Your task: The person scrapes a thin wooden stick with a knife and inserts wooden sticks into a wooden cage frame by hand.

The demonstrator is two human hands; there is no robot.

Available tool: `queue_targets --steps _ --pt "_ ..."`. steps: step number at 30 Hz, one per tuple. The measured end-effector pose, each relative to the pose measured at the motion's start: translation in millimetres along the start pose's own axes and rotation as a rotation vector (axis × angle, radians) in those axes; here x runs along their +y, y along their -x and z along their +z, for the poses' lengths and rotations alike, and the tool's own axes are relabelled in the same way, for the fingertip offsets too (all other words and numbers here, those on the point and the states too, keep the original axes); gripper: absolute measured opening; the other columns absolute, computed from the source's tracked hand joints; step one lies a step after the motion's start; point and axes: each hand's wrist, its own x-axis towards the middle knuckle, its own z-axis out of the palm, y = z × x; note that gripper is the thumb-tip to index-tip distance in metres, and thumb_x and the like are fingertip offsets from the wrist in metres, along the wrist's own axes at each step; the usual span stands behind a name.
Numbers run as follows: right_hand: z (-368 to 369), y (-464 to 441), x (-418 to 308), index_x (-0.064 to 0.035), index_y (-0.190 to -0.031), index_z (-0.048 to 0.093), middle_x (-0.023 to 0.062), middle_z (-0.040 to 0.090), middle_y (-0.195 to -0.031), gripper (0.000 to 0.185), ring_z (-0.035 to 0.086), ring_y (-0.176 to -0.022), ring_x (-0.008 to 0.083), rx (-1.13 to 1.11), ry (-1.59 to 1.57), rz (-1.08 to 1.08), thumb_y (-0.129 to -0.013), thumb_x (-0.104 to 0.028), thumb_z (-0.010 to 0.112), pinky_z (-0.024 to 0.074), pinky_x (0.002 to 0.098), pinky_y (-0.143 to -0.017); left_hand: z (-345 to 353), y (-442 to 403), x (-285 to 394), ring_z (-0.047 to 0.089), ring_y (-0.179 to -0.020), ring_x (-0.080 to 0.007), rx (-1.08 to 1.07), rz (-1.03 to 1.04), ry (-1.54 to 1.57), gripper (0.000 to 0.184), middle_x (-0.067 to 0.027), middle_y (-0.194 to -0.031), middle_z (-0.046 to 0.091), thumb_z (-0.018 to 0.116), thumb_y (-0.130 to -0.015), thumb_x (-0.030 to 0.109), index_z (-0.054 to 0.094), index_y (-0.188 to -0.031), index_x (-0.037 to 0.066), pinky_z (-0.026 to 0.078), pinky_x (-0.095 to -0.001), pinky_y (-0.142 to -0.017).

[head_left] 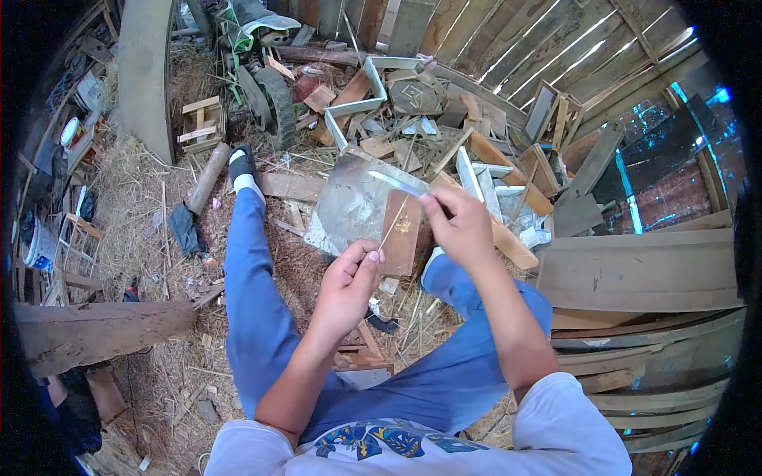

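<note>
Between my spread legs, my left hand (pixel 353 278) is closed on the lower end of a thin wooden stick (pixel 392 224), which slants up and to the right. My right hand (pixel 459 224) grips the handle end of a knife (pixel 399 182), its blade pointing left, just above the stick's upper end. Below them a small brown board (pixel 402 234) carries a little heap of pale shavings. Beside that board lies a grey, stained flat sheet (pixel 349 202).
Scrap wood (pixel 413 95) is piled ahead, near a wheel (pixel 274 107). A thick beam (pixel 103 337) juts in at left. Stacked planks (pixel 643 270) stand at right. A white bucket (pixel 40 246) sits at far left. Straw and wood bits cover the floor.
</note>
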Motion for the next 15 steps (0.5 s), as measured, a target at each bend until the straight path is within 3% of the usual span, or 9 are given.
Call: queue_targets --steps 2,4,7,12,15 --pt "-4 -1 2 -0.0083 -0.091 0.071 0.0138 0.067 -0.083 0.027 0.067 -0.077 0.0377 0.018 0.047 -0.119 -0.098 -0.034 0.070 0.0519 0.0440 -0.065 -1 0 -3 0.032 -0.059 -0.0003 -0.008 0.013 -0.017 0.012 0.0102 -0.069 0.039 0.050 -0.112 0.012 0.060 -0.108 0.007 0.024 -0.0224 -0.052" --pt "4 1 5 -0.0085 -0.093 0.072 0.0142 0.068 -0.084 0.026 0.068 -0.078 0.0367 0.006 0.032 -0.234 -0.098 -0.034 0.070 0.0525 0.0440 -0.066 -2 -3 -3 0.033 -0.059 -0.0004 -0.007 0.039 -0.035 0.012 0.0102 -0.069 0.040 0.051 -0.112 0.013 0.061 -0.108 0.007 0.024 -0.0224 -0.052" --pt "4 -1 6 -0.0082 -0.095 0.072 0.0137 0.069 -0.088 0.025 0.068 -0.082 0.0372 -0.004 -0.050 0.020 -0.098 -0.033 0.070 0.0533 0.0454 -0.070 -3 0 -2 0.031 -0.054 -0.0017 -0.026 0.000 -0.007 0.015 0.0098 -0.064 0.037 0.049 -0.113 0.017 0.059 -0.108 0.008 0.023 -0.0234 -0.049" --pt "-1 0 6 -0.0077 -0.097 0.073 0.0153 0.069 -0.087 0.027 0.068 -0.080 0.0374 -0.039 0.024 -0.139 -0.100 -0.034 0.068 0.0517 0.0442 -0.068 2 -1 -2 0.031 -0.054 -0.0019 -0.020 0.032 -0.008 0.016 0.0093 -0.065 0.038 0.049 -0.114 0.020 0.058 -0.107 0.008 0.022 -0.0239 -0.048" --pt "-12 -12 19 -0.0059 -0.097 0.071 0.0182 0.067 -0.082 0.029 0.067 -0.077 0.0377 0.131 0.055 0.142 -0.102 -0.034 0.065 0.0503 0.0429 -0.066 6 2 6 0.031 -0.055 -0.0021 -0.032 -0.002 0.024 0.017 0.0092 -0.066 0.038 0.049 -0.114 0.021 0.057 -0.106 0.008 0.021 -0.0239 -0.048"
